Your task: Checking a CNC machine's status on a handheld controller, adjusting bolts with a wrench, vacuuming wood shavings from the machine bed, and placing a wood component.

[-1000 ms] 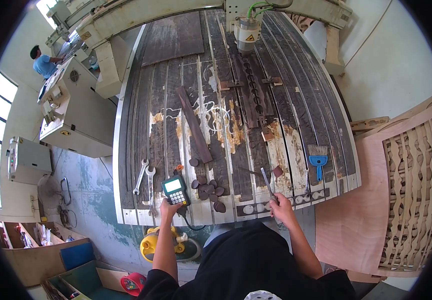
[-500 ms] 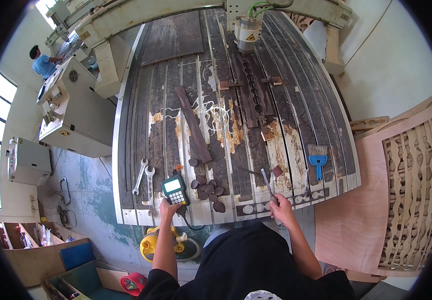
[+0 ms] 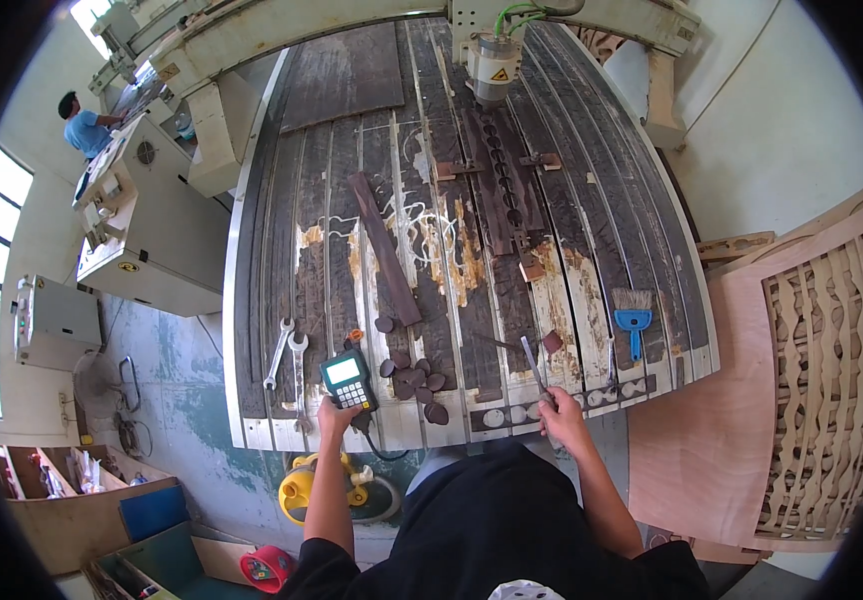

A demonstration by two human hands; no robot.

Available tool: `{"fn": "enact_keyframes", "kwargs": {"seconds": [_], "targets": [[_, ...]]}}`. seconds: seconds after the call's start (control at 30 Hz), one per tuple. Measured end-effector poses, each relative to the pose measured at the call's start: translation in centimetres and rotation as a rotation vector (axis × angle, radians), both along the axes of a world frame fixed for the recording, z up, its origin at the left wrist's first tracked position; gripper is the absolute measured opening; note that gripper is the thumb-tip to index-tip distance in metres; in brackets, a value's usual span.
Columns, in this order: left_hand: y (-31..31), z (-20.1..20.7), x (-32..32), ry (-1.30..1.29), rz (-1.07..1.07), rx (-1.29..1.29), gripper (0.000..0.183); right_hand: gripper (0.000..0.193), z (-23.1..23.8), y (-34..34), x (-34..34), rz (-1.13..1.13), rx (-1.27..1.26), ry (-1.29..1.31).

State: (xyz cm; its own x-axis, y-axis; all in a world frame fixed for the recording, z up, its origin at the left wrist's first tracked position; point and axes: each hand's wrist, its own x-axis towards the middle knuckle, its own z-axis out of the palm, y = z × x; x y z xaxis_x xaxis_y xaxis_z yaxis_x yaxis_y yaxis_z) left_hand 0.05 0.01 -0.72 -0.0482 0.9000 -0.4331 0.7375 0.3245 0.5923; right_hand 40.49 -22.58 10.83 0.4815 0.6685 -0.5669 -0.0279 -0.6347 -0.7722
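Two wrenches [image 3: 287, 352] lie side by side near the left front corner of the slatted machine bed [image 3: 272, 240], just left of the left hand [image 3: 335, 417]. That hand is wrapped around the lower end of a green handheld controller [image 3: 348, 379], whose pale screen faces up and whose body rests at the front edge of the bed. A black cable drops from it below the edge.

Just to the right of the controller sits a cluster of small dark wooden discs [image 3: 416, 381], close to the left hand but not touched by it. Behind them a long dark wooden strip [image 3: 384, 248] lies at a slant on the bed.

Further right, the right hand [image 3: 563, 421] is closed around the handle of a slim metal tool [image 3: 533, 363], the blade pointing away over the front rail of the bed. A small reddish wooden block [image 3: 552, 342] lies just beside the blade's far end. To the right of that, well apart from the hand, rests a blue-handled brush [image 3: 634, 318].

Far back, the router spindle [image 3: 493, 62] hangs over a dark board with a row of cut holes [image 3: 500, 170].
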Motion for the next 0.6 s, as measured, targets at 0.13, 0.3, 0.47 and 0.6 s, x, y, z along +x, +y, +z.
{"fn": "enact_keyframes", "kwargs": {"seconds": [0.13,0.3,0.47,0.6], "targets": [[0.0,0.7,0.6,0.025,-0.015,-0.003,0.053,0.035,-0.2,-0.3,0.1,-0.012,0.004,-0.004],[0.0,0.7,0.3,0.009,-0.03,0.009,0.05,0.035,0.1,-0.2,-0.1,-0.027,0.009,0.004],[0.1,0.3,0.1,0.026,-0.03,-0.021,0.052,0.038,-0.1,-0.3,-0.1,0.003,0.004,-0.009],[0.2,0.1,0.2,0.028,-0.026,-0.02,0.051,0.039,0.1,-0.2,-0.1,0.0,-0.003,-0.015]]}}
